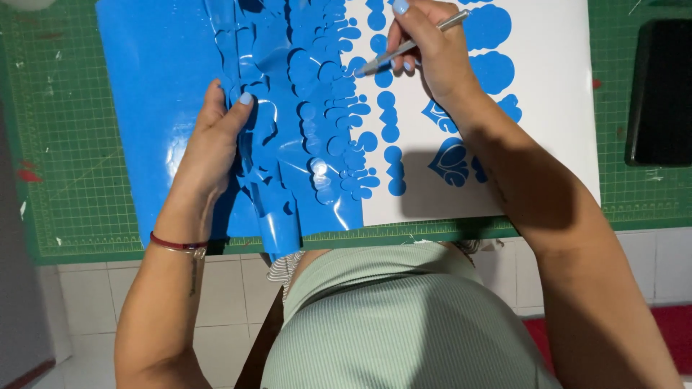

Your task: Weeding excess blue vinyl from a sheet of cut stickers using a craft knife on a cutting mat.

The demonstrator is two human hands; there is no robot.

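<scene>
Blue vinyl sheet (173, 79) bunched in left hand (213, 144) grip, right hand (432, 57) pinching silver tool (411, 47), tip hardly discernible.

Blue vinyl (173, 79), green gridded mat (65, 144)

Glossy, smooth blue vinyl film (288, 137), crinkled and catching light where lifted. Matt white paper backing (555, 144) beneath, with flat blue cut shapes (494, 70). Slim metal tool (411, 47), dull silvery sheen. Matt green cutting mat (72, 180), scuffed and flecked. Ribbed pale-green cloth top (404, 324).
</scene>
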